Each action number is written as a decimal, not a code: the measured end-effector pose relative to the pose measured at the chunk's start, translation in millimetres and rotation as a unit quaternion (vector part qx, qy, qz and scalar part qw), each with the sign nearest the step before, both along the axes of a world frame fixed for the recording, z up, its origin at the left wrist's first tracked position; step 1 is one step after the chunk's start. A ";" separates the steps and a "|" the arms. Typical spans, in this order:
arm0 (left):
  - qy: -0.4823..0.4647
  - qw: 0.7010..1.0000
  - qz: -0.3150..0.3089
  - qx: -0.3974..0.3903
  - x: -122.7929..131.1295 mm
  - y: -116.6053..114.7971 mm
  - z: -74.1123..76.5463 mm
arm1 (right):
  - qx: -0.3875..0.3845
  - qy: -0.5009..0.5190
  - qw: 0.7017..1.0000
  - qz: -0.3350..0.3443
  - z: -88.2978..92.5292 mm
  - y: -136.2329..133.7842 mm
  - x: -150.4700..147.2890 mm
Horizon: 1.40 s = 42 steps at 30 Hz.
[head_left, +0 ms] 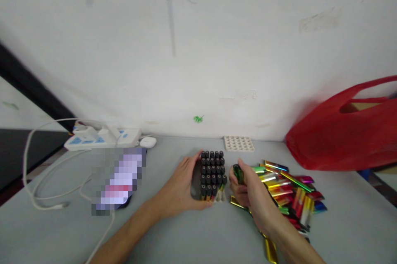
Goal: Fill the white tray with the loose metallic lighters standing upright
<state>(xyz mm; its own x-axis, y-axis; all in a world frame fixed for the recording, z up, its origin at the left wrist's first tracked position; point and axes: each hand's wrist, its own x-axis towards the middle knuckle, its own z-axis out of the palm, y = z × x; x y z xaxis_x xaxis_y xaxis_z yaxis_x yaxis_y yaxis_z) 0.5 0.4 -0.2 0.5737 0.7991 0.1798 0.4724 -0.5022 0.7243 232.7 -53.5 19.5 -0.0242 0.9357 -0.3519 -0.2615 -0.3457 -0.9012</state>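
My left hand curves around the left side of a pale holder, gripping it with the thumb at the front and fingers at the back. Rows of black-topped lighters stand upright in this holder, and the front right corner shows bare slots. Just to the right, my right hand is closed around a green lighter with a black top, apart from the holder. Beyond that hand lies a loose pile of shiny metallic lighters in gold, red, green and blue, partly hidden by my wrist.
A pale tray with rows of holes lies by the wall. A red bag stands at the right. On the left are a power strip with white cables, a white charger and a phone. Gold lighters lie near the front.
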 end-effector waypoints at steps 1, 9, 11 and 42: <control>-0.002 1.000 0.000 0.001 0.1 -0.1 -0.1 | 0.019 -0.011 1.000 -0.009 1.3 -0.6 -0.3; -0.019 1.000 0.004 -0.011 -0.2 1.1 -4.0 | 0.209 -0.139 0.967 -0.039 20.8 -4.2 2.0; -0.029 1.000 0.003 -0.012 -0.6 2.0 -6.0 | 0.240 -0.169 0.956 -0.023 20.6 -3.0 5.6; -0.058 0.998 0.010 0.002 -0.9 4.8 -11.0 | 0.337 -0.372 0.849 0.166 25.2 -5.3 24.6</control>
<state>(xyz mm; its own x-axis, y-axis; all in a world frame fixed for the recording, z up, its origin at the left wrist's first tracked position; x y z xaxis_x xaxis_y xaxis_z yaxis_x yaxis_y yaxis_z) -0.5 5.2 -11.2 0.5337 0.8086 0.2476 0.3957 -0.4975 0.7719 257.3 -58.8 44.7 -0.3322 0.9155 0.2271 0.4779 0.3709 -0.7963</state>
